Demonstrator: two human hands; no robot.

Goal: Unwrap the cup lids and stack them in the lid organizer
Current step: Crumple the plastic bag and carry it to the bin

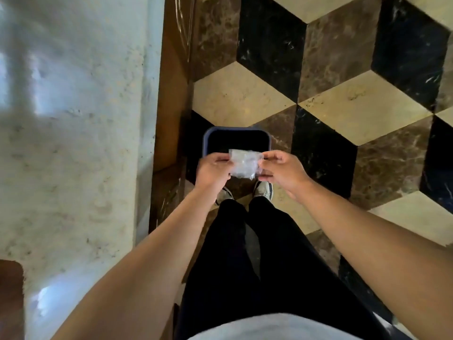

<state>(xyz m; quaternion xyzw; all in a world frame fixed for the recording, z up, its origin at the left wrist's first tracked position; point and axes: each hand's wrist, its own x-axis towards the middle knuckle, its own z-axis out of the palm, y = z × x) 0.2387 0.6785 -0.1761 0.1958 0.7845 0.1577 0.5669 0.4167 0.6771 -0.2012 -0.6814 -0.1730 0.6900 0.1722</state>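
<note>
Clear plastic wrap (245,163), pinched taut between left hand (214,168) and right hand (282,170) above the dark bin (236,141), could flutter onto the floor (343,106) if released off-centre.

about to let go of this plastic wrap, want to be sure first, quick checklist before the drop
1. Wrap held by both hands, left hand and right hand: ok.
2. Wrap lined up over the open bin: ok.
3. Bin has room: cannot tell, inside is dark.
4. No lid left in the wrap: cannot tell, it looks flat and crumpled.
5. Shoes clear of the bin: ok.
</note>
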